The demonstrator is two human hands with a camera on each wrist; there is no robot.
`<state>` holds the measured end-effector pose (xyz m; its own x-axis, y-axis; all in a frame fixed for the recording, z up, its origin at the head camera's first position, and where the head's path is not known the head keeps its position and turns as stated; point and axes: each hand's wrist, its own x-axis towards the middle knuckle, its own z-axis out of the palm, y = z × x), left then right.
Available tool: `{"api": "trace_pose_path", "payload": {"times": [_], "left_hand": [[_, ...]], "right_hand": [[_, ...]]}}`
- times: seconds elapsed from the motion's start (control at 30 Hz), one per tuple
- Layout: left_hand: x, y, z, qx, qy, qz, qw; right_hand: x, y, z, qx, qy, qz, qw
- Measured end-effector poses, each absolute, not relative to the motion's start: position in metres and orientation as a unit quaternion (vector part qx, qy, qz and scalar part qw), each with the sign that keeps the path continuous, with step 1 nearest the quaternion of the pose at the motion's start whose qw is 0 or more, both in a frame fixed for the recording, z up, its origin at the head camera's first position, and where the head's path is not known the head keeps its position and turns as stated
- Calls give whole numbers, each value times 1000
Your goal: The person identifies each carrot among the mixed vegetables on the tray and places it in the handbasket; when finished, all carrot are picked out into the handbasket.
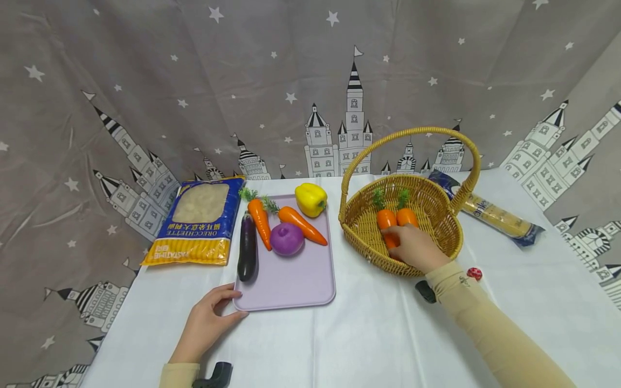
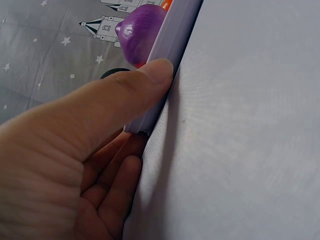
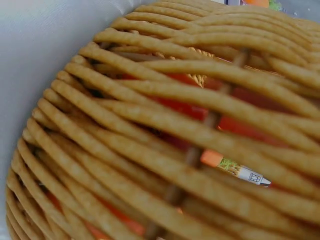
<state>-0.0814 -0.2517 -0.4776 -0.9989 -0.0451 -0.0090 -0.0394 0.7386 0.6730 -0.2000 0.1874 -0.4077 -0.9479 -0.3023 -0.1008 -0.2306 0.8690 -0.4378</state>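
Note:
My left hand [image 1: 206,323] holds the near left corner of a lilac tray [image 1: 286,291], its thumb on the rim in the left wrist view. On the tray lie an eggplant [image 1: 248,248], two carrots [image 1: 259,218], a purple onion [image 1: 287,239] and a yellow bell pepper [image 1: 310,200]. Inside a wicker basket [image 1: 359,237], my right hand [image 1: 416,248] has its fingers curled over the left of two carrots [image 1: 386,219]; the other carrot [image 1: 406,216] lies alongside. The hand hides their lower parts. Basket weave [image 3: 165,110] blocks the right wrist view, with red and orange showing through.
A blue and yellow pasta bag [image 1: 194,221] lies left of the tray. Behind the basket's right side rests a long spaghetti packet [image 1: 499,215]. The basket's tall handle [image 1: 417,131] arches above it. A small red item [image 1: 474,274] sits beside the right sleeve. A grey patterned curtain [image 1: 271,81] hangs behind.

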Motion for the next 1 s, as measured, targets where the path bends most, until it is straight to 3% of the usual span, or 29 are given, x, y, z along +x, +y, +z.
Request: {"api": "trace_pose_path", "payload": {"times": [0.43,1.0], "left_hand": [[-82,-252,-478,30,-933,-359,-5],[-82,-251,-477,29,-931,-363,-7]], "right_hand": [[-183,192,-385,-125,959,-245,73],[-149,175,-340,-129,938,-322,-15]]}}
